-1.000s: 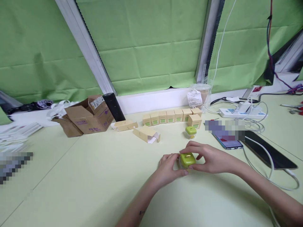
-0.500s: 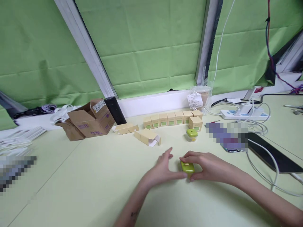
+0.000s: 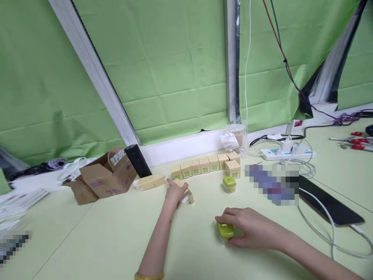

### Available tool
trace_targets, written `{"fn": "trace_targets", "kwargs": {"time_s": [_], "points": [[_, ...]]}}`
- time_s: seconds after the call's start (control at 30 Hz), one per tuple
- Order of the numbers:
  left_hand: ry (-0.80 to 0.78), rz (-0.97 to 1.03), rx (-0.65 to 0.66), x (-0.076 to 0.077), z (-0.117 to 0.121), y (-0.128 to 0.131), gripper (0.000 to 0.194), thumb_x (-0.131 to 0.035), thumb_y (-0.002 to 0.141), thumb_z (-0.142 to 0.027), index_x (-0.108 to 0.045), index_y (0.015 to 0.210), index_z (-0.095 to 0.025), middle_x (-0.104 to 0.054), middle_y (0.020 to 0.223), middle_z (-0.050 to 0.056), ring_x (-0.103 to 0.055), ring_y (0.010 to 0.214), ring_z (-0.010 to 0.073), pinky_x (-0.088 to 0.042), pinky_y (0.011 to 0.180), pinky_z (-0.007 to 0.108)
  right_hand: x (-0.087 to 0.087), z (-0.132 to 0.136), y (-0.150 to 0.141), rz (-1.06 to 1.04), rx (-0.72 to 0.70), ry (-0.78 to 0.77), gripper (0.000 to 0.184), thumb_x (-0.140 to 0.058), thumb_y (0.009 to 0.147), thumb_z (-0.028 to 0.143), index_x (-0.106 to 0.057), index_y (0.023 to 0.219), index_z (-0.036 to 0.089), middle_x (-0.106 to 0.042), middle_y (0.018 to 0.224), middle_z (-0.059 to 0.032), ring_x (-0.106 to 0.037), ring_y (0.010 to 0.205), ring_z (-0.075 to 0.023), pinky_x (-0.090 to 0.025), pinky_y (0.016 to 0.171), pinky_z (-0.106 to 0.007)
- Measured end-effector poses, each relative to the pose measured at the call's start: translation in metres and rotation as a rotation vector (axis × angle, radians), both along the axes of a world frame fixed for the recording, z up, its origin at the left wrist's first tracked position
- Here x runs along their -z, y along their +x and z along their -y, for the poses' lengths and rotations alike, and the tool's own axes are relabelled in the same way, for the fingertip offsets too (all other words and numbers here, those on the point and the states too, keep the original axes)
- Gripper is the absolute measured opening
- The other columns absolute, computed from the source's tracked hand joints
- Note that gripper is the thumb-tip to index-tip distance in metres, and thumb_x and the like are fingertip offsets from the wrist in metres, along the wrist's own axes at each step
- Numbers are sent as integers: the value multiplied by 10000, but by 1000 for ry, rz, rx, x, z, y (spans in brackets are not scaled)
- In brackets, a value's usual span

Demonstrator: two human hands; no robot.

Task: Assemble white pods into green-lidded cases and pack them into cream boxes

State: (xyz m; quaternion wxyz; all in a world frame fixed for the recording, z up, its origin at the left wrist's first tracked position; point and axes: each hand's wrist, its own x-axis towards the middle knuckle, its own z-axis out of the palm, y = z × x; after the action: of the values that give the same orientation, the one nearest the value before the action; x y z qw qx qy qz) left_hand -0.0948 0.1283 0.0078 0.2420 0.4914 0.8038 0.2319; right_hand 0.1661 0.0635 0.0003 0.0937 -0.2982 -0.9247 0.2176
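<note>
My right hand (image 3: 247, 229) grips a small clear container with a green lid (image 3: 226, 230) just above or on the table; I cannot tell if it touches. Its thumb and fingers lie on opposite sides. Farther forward, my left hand (image 3: 175, 191) is closed over an unfolded small cardboard box (image 3: 186, 197), thumb to the right and fingers to the left. The hand hides much of this box, whose white inside shows at the near end. A second green-lidded container (image 3: 229, 184) stands in front of a closed small box (image 3: 233, 169).
Several closed small boxes (image 3: 205, 165) form a row at the back. Left of them lie another flattened small box (image 3: 150, 181), a black cylinder (image 3: 138, 160) and an open brown carton (image 3: 109, 177). Rightward are a black phone-like slab (image 3: 329, 200), cables and a power strip (image 3: 287, 151).
My left hand has left the container and moved forward and left onto the unfolded small box. My right hand still holds the container. The whole view has shifted slightly.
</note>
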Motion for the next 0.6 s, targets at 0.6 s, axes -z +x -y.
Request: {"fn": "trace_targets", "kwargs": {"time_s": [0.6], "points": [[76,979,713,2,93,52,759,-692,703,-268,-266,1330,-279,-433,1334,94,-540,1076,217,-428,888,331,-11,-3,11,-903,188,-356,441,-618,820,448,-454,1194,280,-558,1004,-54,-573,906,-211,-499,798,-334]]}}
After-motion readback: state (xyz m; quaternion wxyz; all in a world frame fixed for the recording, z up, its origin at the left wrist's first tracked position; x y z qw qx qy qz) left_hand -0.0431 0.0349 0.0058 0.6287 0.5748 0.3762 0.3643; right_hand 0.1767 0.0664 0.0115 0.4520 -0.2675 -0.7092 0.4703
